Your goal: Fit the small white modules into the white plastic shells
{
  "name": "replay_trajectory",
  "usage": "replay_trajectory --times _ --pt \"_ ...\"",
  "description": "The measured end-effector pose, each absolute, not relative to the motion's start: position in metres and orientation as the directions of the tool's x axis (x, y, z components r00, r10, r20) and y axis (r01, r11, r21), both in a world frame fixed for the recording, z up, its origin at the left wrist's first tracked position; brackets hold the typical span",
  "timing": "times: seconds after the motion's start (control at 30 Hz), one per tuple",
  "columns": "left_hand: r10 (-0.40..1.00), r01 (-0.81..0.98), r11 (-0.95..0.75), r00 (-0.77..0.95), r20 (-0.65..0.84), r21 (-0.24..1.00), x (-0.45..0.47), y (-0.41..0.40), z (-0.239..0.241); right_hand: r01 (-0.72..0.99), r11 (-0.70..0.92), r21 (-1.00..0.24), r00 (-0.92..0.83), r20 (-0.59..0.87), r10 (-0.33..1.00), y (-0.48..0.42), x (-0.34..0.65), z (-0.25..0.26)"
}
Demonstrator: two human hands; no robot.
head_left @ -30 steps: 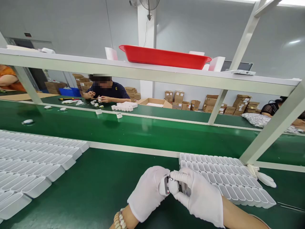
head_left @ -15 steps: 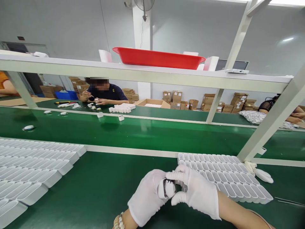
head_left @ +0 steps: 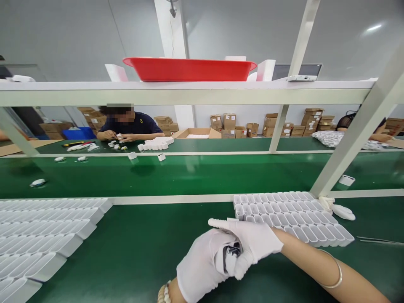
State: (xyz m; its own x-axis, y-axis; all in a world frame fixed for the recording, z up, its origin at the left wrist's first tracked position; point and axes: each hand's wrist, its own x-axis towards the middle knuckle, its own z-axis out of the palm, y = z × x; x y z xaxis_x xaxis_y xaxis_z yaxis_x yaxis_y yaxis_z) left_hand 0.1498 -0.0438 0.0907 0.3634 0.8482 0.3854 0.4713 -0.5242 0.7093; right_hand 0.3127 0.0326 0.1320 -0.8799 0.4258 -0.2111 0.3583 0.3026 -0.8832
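My left hand [head_left: 203, 263], in a white glove, is closed round a small white plastic housing [head_left: 231, 264] with a black part showing at its open end. Over the top and right of that housing lies my gloved right hand [head_left: 252, 242], its thumb bent against the end and its index finger stretched leftward. The two hands touch, so much of the housing is hidden between them. Just behind my right hand stands a block of white open-topped cases [head_left: 295, 216] in rows.
More rows of white cases [head_left: 53, 235] cover the left side. A white glove [head_left: 344, 211] and thin metal tweezers [head_left: 378, 241] lie to the right. Overhead, a red tray [head_left: 192, 69] rests on a shelf [head_left: 176, 97]. Across the green belt [head_left: 202, 176], a co-worker [head_left: 129, 124] handles small white parts.
My right hand has closed in over the housing, its palm now covering the end where the fingers were apart before. Both hands shifted slightly right as the view tilted and turned.
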Motion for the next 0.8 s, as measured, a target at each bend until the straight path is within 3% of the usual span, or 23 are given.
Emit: replay_trajectory --times 0.27,0.5,0.8 --pt "0.859 0.480 -0.509 0.337 0.385 0.714 0.148 -0.046 0.091 0.258 0.221 -0.940 -0.908 -0.158 0.388 0.033 0.307 0.125" --pt "0.871 0.449 -0.489 0.305 0.386 0.748 0.151 -0.047 0.079 0.372 0.136 -0.918 -0.848 -0.277 0.451 0.026 0.301 0.123" --pt "0.895 0.383 -0.432 0.291 0.338 0.816 0.152 -0.048 0.078 0.335 0.110 -0.936 -0.834 -0.240 0.497 0.021 0.299 0.119"
